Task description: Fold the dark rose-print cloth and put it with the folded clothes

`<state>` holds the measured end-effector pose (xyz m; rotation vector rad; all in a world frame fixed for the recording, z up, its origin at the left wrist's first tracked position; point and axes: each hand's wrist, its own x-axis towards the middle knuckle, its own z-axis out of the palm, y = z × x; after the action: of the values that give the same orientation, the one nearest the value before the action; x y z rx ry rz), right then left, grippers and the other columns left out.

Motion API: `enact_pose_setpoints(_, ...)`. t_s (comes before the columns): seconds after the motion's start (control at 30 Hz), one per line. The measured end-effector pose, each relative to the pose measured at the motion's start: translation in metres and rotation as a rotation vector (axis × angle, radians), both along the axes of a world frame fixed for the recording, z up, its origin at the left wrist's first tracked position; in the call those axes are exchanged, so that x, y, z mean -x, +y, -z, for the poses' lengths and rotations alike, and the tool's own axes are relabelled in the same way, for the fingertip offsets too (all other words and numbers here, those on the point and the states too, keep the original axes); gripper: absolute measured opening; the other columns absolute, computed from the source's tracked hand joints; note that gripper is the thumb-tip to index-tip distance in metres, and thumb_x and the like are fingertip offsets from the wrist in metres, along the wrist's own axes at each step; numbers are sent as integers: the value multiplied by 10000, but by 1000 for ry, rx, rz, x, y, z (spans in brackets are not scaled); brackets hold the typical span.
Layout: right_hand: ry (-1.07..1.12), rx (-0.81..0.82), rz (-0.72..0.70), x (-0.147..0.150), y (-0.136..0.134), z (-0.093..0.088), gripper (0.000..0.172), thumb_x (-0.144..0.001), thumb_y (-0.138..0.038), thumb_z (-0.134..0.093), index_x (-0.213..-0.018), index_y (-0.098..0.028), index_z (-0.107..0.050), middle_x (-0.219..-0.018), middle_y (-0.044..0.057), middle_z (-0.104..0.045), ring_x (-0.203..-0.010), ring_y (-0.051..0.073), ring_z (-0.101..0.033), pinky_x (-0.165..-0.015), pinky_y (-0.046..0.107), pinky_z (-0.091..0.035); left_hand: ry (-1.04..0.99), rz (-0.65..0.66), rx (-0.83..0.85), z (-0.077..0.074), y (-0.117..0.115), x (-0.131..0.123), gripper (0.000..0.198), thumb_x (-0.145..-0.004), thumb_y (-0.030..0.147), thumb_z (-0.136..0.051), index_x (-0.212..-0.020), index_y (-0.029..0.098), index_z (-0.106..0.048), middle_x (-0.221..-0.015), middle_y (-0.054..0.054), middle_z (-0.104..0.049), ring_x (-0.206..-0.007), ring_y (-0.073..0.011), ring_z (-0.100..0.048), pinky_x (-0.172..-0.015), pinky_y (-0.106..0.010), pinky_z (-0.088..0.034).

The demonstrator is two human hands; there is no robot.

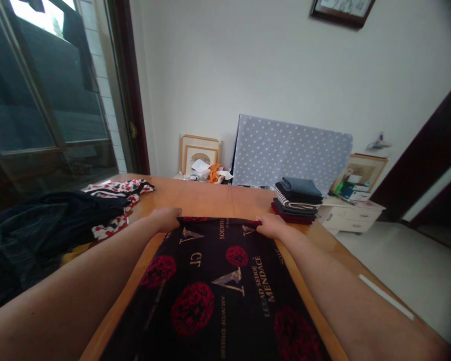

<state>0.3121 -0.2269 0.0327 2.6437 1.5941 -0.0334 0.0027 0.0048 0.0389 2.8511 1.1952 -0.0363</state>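
Observation:
A black cloth [225,291] printed with red round patterns and pale lettering stretches toward me over the wooden table [203,195]. It looks like a garment, but its exact kind does not show. My left hand [166,219] is closed on its far left corner. At the far right corner, my right hand [271,224] pinches the same edge. Between the two hands that edge runs nearly straight. The near end of the cloth passes out of the bottom of the view.
A heap of dark clothes [33,240] and a red-and-white patterned garment [120,188] lie on the left. Folded clothes [298,198] are stacked at the back right. Behind stand a polka-dot covered panel [289,150], a framed picture [200,150] and a white cabinet [355,218].

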Motion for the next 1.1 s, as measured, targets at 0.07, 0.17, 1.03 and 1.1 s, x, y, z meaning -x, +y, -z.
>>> enact_pose_setpoints(0.07,-43,-66,37,0,0,-3,237,-844,-293,-547,-1025,-264,-697,-1106,80,-711,-1053,269,-622,-850,357,-417,-45,-42,-44,3,1,-1,258,-692,354,-566,-916,245,-634,-974,-90,-726,-960,-303,-662,-811,-403,-477)
enact_pose_setpoints(0.17,-86,-136,70,2,-3,-9,244,-865,-264,-514,-1052,-252,-670,-1153,93,-688,-1124,283,-571,-899,388,-373,-97,-74,-101,4,-1,-2,266,-733,327,-529,-969,240,-617,-992,-103,-725,-987,-314,-654,-849,-433,-455)
enact_pose_setpoints(1.03,-75,-523,-66,131,-220,44,220,-783,-169,-576,-976,-254,-640,-1027,29,-675,-992,236,-541,-875,354,-325,-369,133,-241,17,-208,163,262,-770,176,-529,-996,262,-631,-1024,-41,-686,-1040,-284,-565,-926,-433,-358)
enact_pose_setpoints(1.1,-91,-538,-69,133,-221,42,227,-787,-169,-574,-986,-254,-643,-1038,31,-675,-997,235,-539,-871,351,-328,-391,119,-248,15,-212,164,265,-765,172,-530,-991,265,-632,-1025,-40,-687,-1037,-286,-570,-917,-434,-356)
